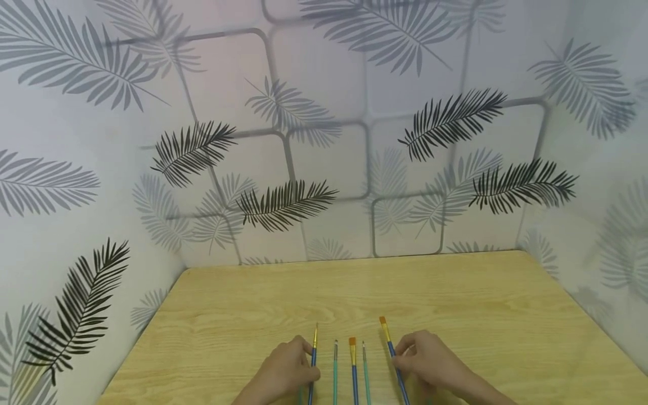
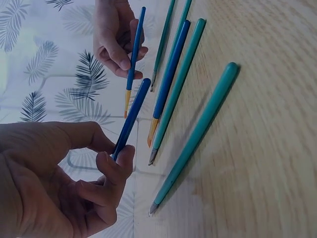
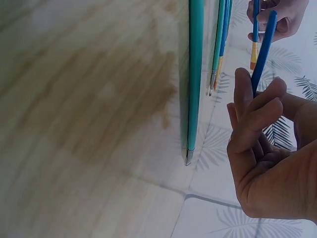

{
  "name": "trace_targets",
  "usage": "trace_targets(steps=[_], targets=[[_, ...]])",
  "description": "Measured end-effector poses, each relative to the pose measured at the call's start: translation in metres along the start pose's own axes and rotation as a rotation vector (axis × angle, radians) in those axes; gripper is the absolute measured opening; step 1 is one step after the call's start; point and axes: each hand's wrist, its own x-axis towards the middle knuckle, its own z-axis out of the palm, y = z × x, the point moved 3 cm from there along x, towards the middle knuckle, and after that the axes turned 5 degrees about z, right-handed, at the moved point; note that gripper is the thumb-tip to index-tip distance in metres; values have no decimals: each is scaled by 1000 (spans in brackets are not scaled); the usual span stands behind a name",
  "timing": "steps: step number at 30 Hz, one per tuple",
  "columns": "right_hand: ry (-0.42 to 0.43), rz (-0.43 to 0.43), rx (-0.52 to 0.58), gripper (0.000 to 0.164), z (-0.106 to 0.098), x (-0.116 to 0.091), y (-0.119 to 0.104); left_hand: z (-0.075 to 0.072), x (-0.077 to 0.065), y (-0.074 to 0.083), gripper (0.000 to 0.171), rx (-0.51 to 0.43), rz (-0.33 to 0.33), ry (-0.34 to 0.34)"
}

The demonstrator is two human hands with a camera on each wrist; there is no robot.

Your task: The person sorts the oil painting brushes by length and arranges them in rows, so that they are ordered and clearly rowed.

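My left hand pinches a thin-tipped blue paintbrush between thumb and fingers, its gold ferrule pointing away from me. A flat-tipped blue paintbrush is pinched in my right hand, its handle slanting back toward me. In the left wrist view the left brush's blue handle end rises above the fingers; its tip is hidden. Between the hands lie a teal brush, a flat blue brush and a second teal brush. Beside my right hand, another teal brush lies on the table.
A further teal brush lies on the table by my left hand. The wood-grain table reaches back to a wall patterned with feather-like leaves. More of this patterned surface stands along the left side.
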Motion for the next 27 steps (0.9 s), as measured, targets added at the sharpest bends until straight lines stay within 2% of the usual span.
trace_targets(steps=[4, 13, 22, 27], targets=[[36, 24, 3, 28, 0, -1, -1, -2, -2, 1, 44, -20, 5, 1], [70, -21, 26, 36, -4, 0, -3, -10, -2, 5, 49, -61, 27, 0], [107, -16, 32, 37, -7, 3, -5, -15, 1, 4, 48, 3, 73, 16], [122, -37, 41, 39, -7, 5, -8, -19, 3, 6, 49, -18, 66, 24]])
